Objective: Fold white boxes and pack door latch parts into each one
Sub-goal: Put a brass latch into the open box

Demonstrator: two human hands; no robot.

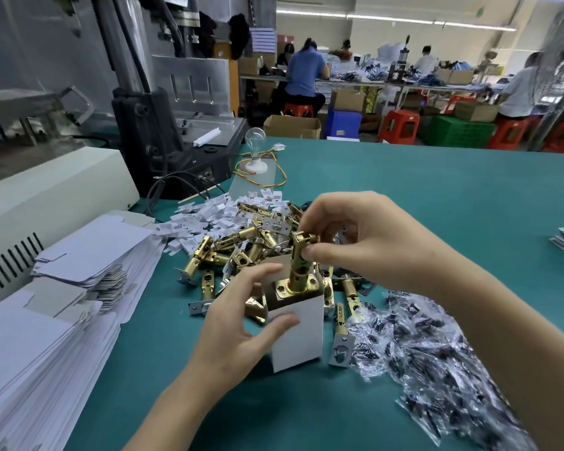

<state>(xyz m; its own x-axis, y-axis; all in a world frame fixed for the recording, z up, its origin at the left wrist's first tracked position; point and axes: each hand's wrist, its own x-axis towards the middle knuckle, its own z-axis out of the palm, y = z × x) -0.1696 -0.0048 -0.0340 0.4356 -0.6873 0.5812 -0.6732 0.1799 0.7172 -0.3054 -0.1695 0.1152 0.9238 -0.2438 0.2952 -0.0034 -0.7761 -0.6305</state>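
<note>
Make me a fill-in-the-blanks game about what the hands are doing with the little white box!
1. The brass latch sticks out of the ____ of the white box.
2. The right hand pinches the latch, while the left hand holds the ____.
3. The clear plastic bags lie on the ____ side of the box.
4. The flat unfolded boxes are stacked on the ____ side of the box.

Missing words: top, box, right, left.
</note>
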